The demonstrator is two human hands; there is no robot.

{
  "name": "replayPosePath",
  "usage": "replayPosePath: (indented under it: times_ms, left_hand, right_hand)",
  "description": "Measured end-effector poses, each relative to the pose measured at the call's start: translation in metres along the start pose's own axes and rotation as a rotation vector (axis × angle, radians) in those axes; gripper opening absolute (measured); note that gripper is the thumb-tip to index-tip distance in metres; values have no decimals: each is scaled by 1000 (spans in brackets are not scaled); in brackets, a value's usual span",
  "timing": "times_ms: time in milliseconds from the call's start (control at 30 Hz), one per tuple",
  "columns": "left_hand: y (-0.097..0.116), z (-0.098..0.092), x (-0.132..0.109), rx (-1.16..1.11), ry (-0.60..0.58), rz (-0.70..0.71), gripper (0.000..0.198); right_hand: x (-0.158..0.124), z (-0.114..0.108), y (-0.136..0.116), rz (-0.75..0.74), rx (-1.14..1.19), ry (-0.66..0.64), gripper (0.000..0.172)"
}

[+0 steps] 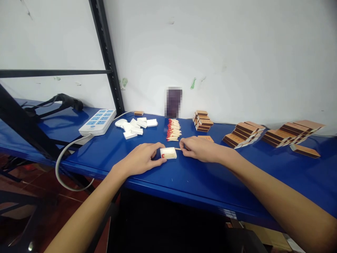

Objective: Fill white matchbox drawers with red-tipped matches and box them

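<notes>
A small white matchbox tray (168,153) with red-tipped matches in it lies on the blue table (184,175). My left hand (142,159) grips its left side with curled fingers. My right hand (199,148) is just right of the tray, fingers pinched on a thin matchstick (178,149) at the tray's edge. A pile of loose red-tipped matches (173,129) lies just behind the tray.
Several empty white trays (137,127) lie at back left beside a white power strip (98,121) with a grey cable. Stacks of brown matchbox sleeves (202,121) (243,134) (292,131) line the back right. A black shelf frame (106,52) stands left.
</notes>
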State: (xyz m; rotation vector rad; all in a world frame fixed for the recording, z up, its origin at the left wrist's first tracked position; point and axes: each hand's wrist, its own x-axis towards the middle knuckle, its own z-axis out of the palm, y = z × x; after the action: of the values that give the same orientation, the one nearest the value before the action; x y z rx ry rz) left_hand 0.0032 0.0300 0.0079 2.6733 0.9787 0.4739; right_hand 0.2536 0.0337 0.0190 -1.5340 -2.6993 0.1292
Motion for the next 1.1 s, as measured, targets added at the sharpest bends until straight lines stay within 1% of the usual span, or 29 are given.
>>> replayPosePath:
  times_ms: [33, 100, 167, 233, 267, 333, 433, 533, 633, 700, 767, 833, 867, 967, 1033, 1100]
  left_hand:
    - [0, 0, 0, -2, 0, -2, 33]
    - [0, 0, 0, -4, 3, -3, 33]
    - [-1, 1, 0, -3, 8, -1, 33]
    - [-1, 2, 1, 2, 13, 5, 33]
    - [-1, 2, 1, 4, 13, 9, 33]
    - [-1, 2, 1, 7, 13, 12, 33]
    - [-1, 1, 0, 11, 5, 6, 32]
    - [-1, 1, 0, 10, 4, 13, 31]
    - [-2, 2, 0, 10, 6, 16, 31]
    - [-2, 2, 0, 12, 7, 12, 31]
    - [-3, 2, 0, 13, 6, 11, 32]
    - [-3, 2, 0, 11, 4, 14, 33]
    - [-2, 2, 0, 11, 4, 14, 33]
    - [-2, 2, -1, 13, 6, 13, 33]
    - [-2, 2, -1, 16, 5, 14, 33]
    - [-2, 2, -1, 20, 3, 14, 32]
  right_hand:
    - [-1, -2, 1, 22, 15, 18, 7]
    - [-2, -6, 0, 45, 74, 95, 7]
    - [-5, -8, -6, 8, 151, 193, 7]
    - [-6, -7, -14, -66, 193, 246, 6]
    - [-6, -5, -18, -105, 194, 240, 5]
    - [-5, 0, -25, -156, 177, 183, 6]
    - [-3, 6, -29, -185, 176, 118, 13]
    - [-3, 8, -28, -193, 218, 123, 18]
    - [-3, 7, -24, -200, 270, 171, 16]
    - [-2, 6, -21, -173, 320, 243, 18]
    - [0, 5, -14, -94, 329, 348, 19]
    - [4, 7, -6, 8, 265, 429, 17]
    - [7, 9, -2, 45, 219, 443, 16]
    - [16, 17, 8, 58, 150, 380, 15]
    - [22, 22, 11, 38, 168, 336, 16]
    - [25, 25, 12, 33, 200, 322, 18]
